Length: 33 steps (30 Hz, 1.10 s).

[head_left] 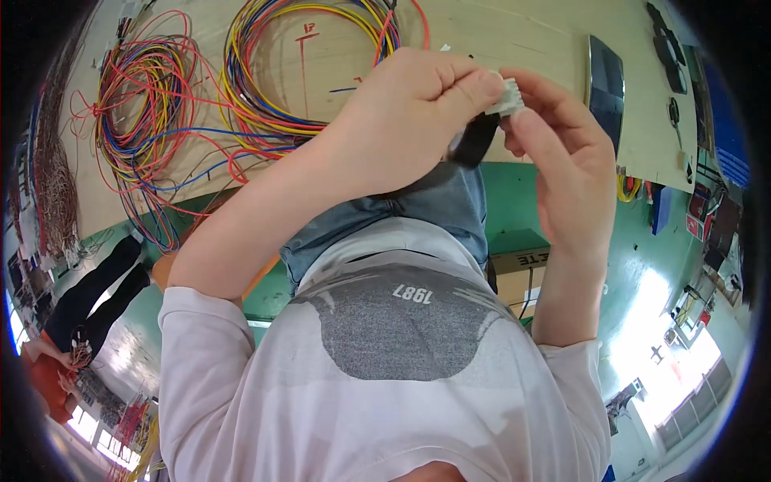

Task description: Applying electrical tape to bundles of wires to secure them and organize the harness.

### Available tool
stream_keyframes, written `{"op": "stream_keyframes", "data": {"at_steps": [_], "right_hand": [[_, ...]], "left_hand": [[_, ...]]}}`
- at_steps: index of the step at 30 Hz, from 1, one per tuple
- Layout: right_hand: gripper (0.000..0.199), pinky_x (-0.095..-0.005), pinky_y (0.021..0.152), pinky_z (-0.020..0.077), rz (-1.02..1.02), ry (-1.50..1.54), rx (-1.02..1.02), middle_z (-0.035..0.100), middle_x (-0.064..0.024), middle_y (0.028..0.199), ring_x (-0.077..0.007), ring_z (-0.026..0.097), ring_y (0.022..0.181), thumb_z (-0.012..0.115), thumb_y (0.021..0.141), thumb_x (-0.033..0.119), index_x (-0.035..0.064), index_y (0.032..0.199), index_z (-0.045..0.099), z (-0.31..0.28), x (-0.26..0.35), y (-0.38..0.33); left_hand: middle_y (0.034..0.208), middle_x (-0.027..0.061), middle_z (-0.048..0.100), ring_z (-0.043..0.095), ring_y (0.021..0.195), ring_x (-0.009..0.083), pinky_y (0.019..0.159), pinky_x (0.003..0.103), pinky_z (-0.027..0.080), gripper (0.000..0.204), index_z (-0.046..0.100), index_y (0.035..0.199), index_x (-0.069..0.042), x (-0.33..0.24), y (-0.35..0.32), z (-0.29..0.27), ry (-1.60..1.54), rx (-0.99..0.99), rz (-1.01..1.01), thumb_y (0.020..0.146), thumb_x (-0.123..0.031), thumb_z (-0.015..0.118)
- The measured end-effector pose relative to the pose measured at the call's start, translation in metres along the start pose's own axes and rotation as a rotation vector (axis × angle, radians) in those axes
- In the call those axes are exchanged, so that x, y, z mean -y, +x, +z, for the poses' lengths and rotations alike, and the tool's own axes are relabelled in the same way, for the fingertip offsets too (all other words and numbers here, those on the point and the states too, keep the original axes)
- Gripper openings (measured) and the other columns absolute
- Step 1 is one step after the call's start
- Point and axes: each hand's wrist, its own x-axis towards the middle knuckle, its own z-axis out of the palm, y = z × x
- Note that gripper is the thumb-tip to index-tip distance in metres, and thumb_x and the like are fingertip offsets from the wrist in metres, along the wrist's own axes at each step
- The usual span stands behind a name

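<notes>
A small white plastic connector [508, 98] is pinched between my two hands above the near edge of the table. My left hand [422, 108] grips its left side with the thumb and bent fingers. On the right, my right hand [566, 140] closes thumb and fingertips on its other end. A black band [475, 143], like tape or sleeving, hangs just below the connector by my left palm; what it joins to is hidden behind that hand. Beyond my left hand lies a large coil of red, yellow, blue and black wires [230, 88].
A second, tangled wire bundle [144, 116] trails over the edge of the wooden table [530, 40]. At right lie a dark flat panel [605, 92] and scissors [675, 112]. A cardboard box [518, 277] stands below. Another person [56, 377] is at the far left.
</notes>
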Motion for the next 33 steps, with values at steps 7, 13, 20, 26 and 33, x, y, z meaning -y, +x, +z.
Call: {"op": "stream_keyframes", "data": {"at_steps": [7, 13, 20, 26, 33], "right_hand": [[0.015, -0.0169, 0.063, 0.0445, 0.043, -0.072, 0.044, 0.062, -0.0031, 0.077, -0.0061, 0.056, 0.07, 0.063, 0.078, 0.007, -0.0032, 0.089, 0.061, -0.006, 0.006, 0.004], [0.014, -0.0162, 0.059, 0.0436, 0.163, 0.022, 0.044, 0.06, -0.0024, 0.073, -0.0053, 0.055, 0.065, 0.064, 0.077, 0.006, -0.0038, 0.086, 0.061, -0.008, 0.008, 0.006], [0.013, -0.0173, 0.061, 0.044, -0.064, -0.03, -0.046, 0.059, -0.0028, 0.076, -0.0065, 0.055, 0.068, 0.063, 0.077, 0.001, -0.0038, 0.088, 0.06, -0.003, 0.002, -0.014], [0.014, -0.0173, 0.065, 0.0424, -0.2, -0.026, -0.029, 0.057, -0.0029, 0.083, -0.0069, 0.053, 0.072, 0.061, 0.079, 0.0, -0.0032, 0.092, 0.057, -0.007, -0.005, -0.019], [0.018, -0.0192, 0.068, 0.0411, -0.282, -0.115, 0.035, 0.055, -0.007, 0.091, -0.0093, 0.051, 0.076, 0.064, 0.076, 0.0, -0.0033, 0.092, 0.056, -0.014, -0.006, -0.015]], "left_hand": [[0.063, -0.003, 0.046, 0.042, 0.057, 0.0051, 0.05, 0.02, 0.036, 0.024, 0.056, 0.099, 0.001, 0.004, -0.007, 0.002, 0.245, 0.078, 0.157, 0.087, -0.019, 0.051], [0.07, 0.0107, 0.056, 0.055, 0.062, 0.0186, 0.054, 0.028, 0.044, 0.034, 0.056, 0.103, -0.002, 0.013, -0.007, 0.007, 0.637, -0.083, 0.477, 0.071, -0.008, 0.066], [0.072, 0.0185, 0.058, 0.06, 0.067, 0.0285, 0.059, 0.034, 0.048, 0.073, 0.029, 0.124, 0.003, 0.015, -0.002, 0.006, 0.548, -0.13, 0.231, 0.063, -0.006, 0.068], [0.103, 0.0063, 0.05, 0.049, 0.098, 0.0129, 0.089, 0.027, 0.04, 0.077, 0.022, 0.134, -0.003, 0.007, -0.004, -0.005, -0.234, 0.201, 0.085, 0.068, 0.012, 0.058], [0.105, 0.0066, 0.053, 0.053, 0.098, 0.0148, 0.084, 0.026, 0.044, 0.065, 0.034, 0.125, -0.001, 0.012, 0.004, -0.01, -0.615, 0.18, -0.076, 0.068, 0.006, 0.064]]}}
